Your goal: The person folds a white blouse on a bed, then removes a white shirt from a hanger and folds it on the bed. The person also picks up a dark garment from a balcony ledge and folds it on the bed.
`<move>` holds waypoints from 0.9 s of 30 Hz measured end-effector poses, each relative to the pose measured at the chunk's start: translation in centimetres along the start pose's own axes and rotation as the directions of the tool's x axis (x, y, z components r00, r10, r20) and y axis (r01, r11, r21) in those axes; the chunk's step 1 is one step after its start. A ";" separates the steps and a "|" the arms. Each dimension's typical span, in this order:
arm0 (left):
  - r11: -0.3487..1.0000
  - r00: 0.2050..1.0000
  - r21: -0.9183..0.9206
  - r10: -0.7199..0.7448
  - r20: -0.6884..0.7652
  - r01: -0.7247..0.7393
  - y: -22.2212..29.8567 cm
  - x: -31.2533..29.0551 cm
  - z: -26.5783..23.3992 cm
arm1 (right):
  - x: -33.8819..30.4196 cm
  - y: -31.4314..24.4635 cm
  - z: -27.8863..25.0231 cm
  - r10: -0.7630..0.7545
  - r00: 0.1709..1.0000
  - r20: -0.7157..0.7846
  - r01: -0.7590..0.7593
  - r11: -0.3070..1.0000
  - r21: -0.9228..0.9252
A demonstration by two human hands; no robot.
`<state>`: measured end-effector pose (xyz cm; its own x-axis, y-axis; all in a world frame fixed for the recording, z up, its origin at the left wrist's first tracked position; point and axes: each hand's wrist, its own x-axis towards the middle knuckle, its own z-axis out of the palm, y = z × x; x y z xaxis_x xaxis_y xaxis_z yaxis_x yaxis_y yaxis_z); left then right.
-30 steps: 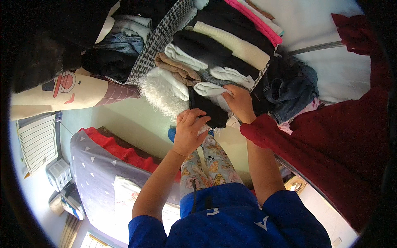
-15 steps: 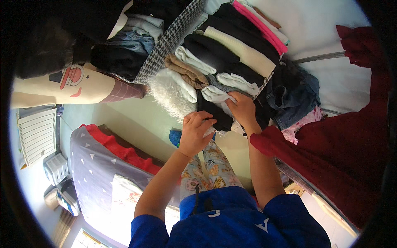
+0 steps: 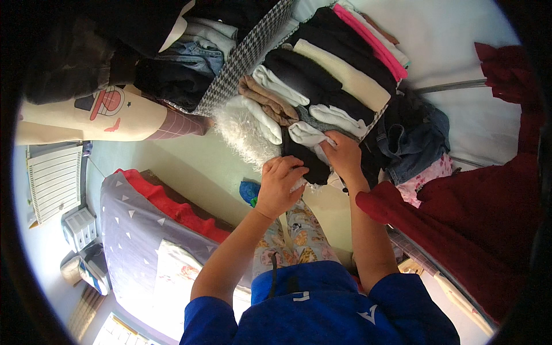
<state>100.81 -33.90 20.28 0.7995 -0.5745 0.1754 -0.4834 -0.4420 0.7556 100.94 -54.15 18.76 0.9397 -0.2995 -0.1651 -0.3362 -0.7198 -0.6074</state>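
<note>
Indoors, w/ grey bed (image 3: 135, 230) below-left of houndstooth box (image 3: 247, 53). At box's near end: pinching folded white cloth (image 3: 305, 134) w/ R hand (image 3: 343, 156), resting curled L hand (image 3: 283, 177) at black cloth (image 3: 303, 158), can't tell if gripping. Prob. mid-tidying; next calls for steadying black, smoothing white.

No words or numbers can be read; the blue shirt (image 3: 276, 322) bears white marks (image 3: 372, 313) (angular, wordless).
</note>
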 end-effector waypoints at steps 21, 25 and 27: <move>1.000 1.000 -0.009 0.008 -0.025 -0.008 -0.3 0.2 0.5 | 0.1 0.7 0.5 -0.071 0.997 -0.043 0.071 0.997 -0.015; 1.000 0.999 -0.029 0.003 -0.032 -0.004 -0.3 0.1 0.7 | 0.1 0.7 0.6 -0.066 0.997 -0.038 0.065 0.998 -0.025; 1.000 1.000 -0.017 -0.025 -0.009 0.025 0.1 0.1 0.5 | 0.1 0.7 0.6 -0.065 0.997 -0.040 0.064 0.998 -0.024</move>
<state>100.68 -34.38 20.05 0.8146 -0.5568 0.1624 -0.4575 -0.4447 0.7700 100.85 -54.25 17.84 0.9564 -0.2766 -0.0939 -0.2763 -0.7524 -0.5979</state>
